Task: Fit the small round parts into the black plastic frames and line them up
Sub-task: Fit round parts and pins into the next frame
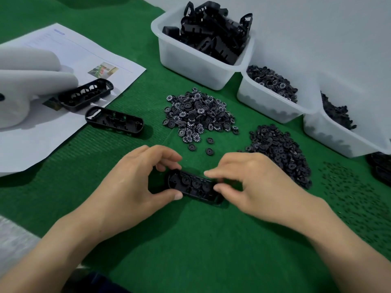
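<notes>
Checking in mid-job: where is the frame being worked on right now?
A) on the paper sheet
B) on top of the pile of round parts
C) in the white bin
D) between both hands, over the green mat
D: the left hand and right hand each pinch an end of the black frame over the green mat.
</notes>
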`<state>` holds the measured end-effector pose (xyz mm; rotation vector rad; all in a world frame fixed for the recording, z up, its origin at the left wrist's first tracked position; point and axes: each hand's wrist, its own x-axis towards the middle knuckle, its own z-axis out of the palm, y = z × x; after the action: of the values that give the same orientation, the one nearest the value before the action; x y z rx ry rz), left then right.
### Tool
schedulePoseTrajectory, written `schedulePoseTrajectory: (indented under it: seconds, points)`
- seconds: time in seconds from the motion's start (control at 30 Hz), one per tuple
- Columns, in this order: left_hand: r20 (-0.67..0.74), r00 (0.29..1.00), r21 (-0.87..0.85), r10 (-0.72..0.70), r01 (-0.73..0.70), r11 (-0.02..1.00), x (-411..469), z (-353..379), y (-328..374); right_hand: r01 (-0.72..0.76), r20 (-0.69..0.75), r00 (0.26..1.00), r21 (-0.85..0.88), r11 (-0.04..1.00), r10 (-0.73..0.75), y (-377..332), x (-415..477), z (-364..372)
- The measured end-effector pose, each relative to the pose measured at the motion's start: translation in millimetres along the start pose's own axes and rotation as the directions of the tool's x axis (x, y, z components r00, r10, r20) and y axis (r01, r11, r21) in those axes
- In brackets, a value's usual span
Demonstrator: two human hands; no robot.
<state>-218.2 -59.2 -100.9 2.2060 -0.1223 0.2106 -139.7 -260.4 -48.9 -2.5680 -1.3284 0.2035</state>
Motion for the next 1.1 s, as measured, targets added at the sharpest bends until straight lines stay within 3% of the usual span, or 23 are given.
schedulePoseTrajectory:
  seconds: [0.1, 0.27, 0.37, 0.5, 0.63, 0.83, 1.1]
  points:
    - [-0.001, 1.000, 0.021, 0.010, -0.010, 1.000, 0, 0, 0, -0.032, -0.082, 0.996, 0.155, 0.987, 0.045, 6, -3, -1]
    - [0.001, 1.000, 0.037, 0.017, -0.017, 0.999, 0, 0, 2, -0.050, -0.027, 0.998, 0.125, 0.991, 0.054, 0, -7, 8]
    - [0.001, 1.000, 0.069, 0.015, -0.015, 0.997, 1, 0, 4, -0.070, -0.091, 0.992, 0.178, 0.982, 0.087, 5, -12, 6]
    - [0.026, 0.999, 0.130, 0.019, -0.022, 0.991, 3, 4, 9, -0.228, -0.237, 0.923, 0.301, 0.926, 0.304, 24, -32, -3]
    - [0.134, 0.990, 0.142, 0.039, -0.058, 0.988, 8, 21, 25, -0.359, -0.253, 0.843, 0.391, 0.847, 0.474, 45, -62, -10]
    - [0.261, 0.960, 0.100, 0.105, -0.135, 0.986, 14, 56, 48, -0.460, -0.223, 0.796, 0.382, 0.801, 0.563, 65, -92, -12]
    - [0.290, 0.949, 0.053, 0.125, -0.146, 0.988, 11, 84, 66, -0.430, -0.223, 0.858, 0.179, 0.885, 0.462, 68, -83, 4]
